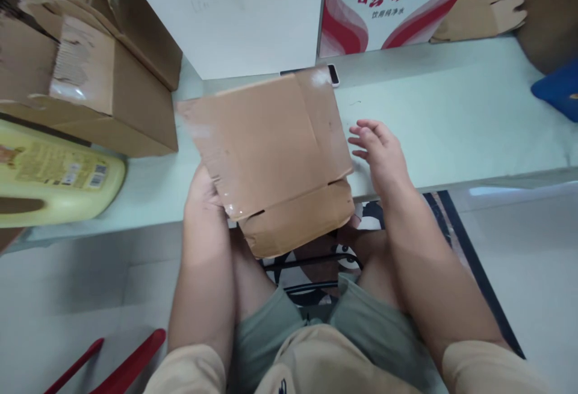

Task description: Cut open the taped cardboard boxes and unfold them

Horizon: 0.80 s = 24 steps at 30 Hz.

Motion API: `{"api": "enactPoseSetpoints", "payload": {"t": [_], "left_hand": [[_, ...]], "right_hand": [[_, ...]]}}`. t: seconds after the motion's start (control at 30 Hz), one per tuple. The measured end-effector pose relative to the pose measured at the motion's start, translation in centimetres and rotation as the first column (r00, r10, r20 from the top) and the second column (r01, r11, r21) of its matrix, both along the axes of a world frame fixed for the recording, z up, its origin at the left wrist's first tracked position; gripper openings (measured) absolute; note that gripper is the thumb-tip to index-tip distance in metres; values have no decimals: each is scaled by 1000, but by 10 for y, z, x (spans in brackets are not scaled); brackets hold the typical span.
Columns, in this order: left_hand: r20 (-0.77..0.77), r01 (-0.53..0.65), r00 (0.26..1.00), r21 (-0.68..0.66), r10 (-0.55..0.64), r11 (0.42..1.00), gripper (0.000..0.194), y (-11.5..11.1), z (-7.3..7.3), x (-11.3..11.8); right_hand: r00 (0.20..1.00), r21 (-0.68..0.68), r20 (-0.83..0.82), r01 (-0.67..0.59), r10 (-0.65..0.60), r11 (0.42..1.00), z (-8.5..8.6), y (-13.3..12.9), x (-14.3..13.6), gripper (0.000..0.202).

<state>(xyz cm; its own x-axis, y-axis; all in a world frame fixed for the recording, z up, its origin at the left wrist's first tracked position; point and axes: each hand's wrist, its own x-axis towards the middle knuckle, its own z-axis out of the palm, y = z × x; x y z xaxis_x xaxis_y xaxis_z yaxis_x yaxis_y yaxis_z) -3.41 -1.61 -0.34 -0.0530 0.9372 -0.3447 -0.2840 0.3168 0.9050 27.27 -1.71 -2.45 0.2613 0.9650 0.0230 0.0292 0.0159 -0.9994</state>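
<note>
A flattened brown cardboard piece is tilted over the front edge of the pale green table, with a creased flap on its near side. My left hand holds it at the left edge; the fingers are hidden behind the cardboard. To the right of the piece, my right hand is raised over the table with its fingers apart, holding nothing. A phone shows partly behind the cardboard's far right corner.
Brown cardboard boxes and a yellow jug stand at the left. White boxes, one with red print, line the back. A blue object is at the right edge. Red bars show low left.
</note>
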Motion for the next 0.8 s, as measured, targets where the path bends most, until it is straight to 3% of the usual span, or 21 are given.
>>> {"api": "enactPoseSetpoints", "payload": {"t": [0.1, 0.17, 0.3, 0.47, 0.6, 0.8], "left_hand": [[68, 51, 997, -188, -39, 981, 22, -2, 1, 13], [67, 61, 997, -200, -49, 978, 21, -3, 1, 19], [66, 108, 993, -225, -95, 968, 26, -4, 1, 26], [100, 122, 987, 30, -125, 992, 58, -8, 7, 25], [-25, 204, 979, 66, -203, 977, 54, -11, 5, 19], [-4, 75, 997, 144, -76, 987, 47, -11, 9, 16]], "right_hand": [[991, -75, -101, -100, 92, 992, -7, 0, -3, 67], [986, -53, -114, -130, 123, 990, -7, -2, -6, 72], [993, -22, -93, -76, 73, 997, -5, -5, -8, 62], [998, 18, -59, 40, -39, 999, -7, -4, -7, 58], [996, 86, -74, 59, -53, 994, -8, 1, -7, 55], [974, 87, -23, 228, -227, 970, -4, 12, 10, 36]]}}
